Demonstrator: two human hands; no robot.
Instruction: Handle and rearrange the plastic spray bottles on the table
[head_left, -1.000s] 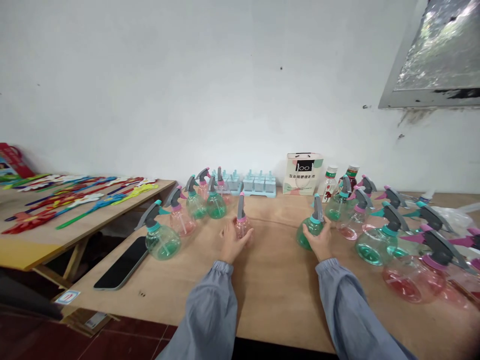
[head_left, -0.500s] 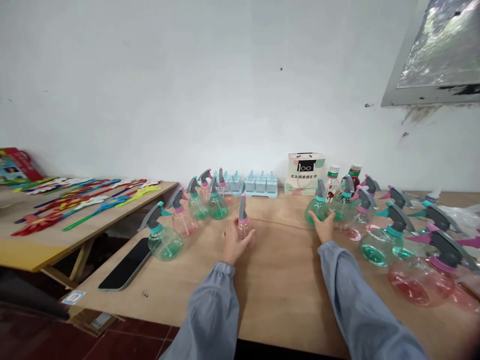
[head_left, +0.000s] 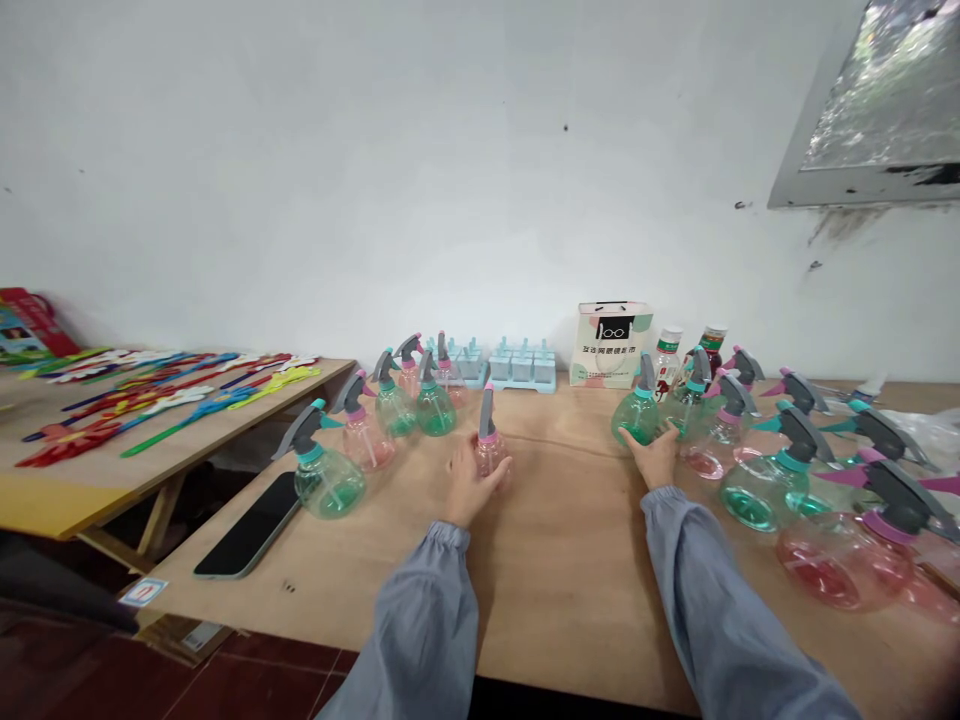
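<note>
My left hand point(head_left: 471, 482) is wrapped round a pink spray bottle point(head_left: 492, 455) with a grey trigger head, upright near the middle of the wooden table point(head_left: 555, 560). Further right, my right hand point(head_left: 654, 455) grips a green spray bottle point(head_left: 634, 412) low on its round body. Left of my left hand stand several more sprayers, among them a green spray bottle point(head_left: 330, 485) and a pink spray bottle point(head_left: 367, 440). Beside my right forearm is a cluster with a clear green bottle point(head_left: 761, 490) and a large pink bottle point(head_left: 840, 560).
A phone point(head_left: 249, 528) lies at the left table edge. Light-blue popsicle moulds point(head_left: 523, 366), a paper bag point(head_left: 611, 345) and a white-capped bottle point(head_left: 667, 358) line the wall. Another table point(head_left: 82, 480) at left holds colourful flower-shaped sticks point(head_left: 180, 400).
The view has shifted very slightly. Both hands stay on the same two bottles, with no clear movement of either bottle over the table.
</note>
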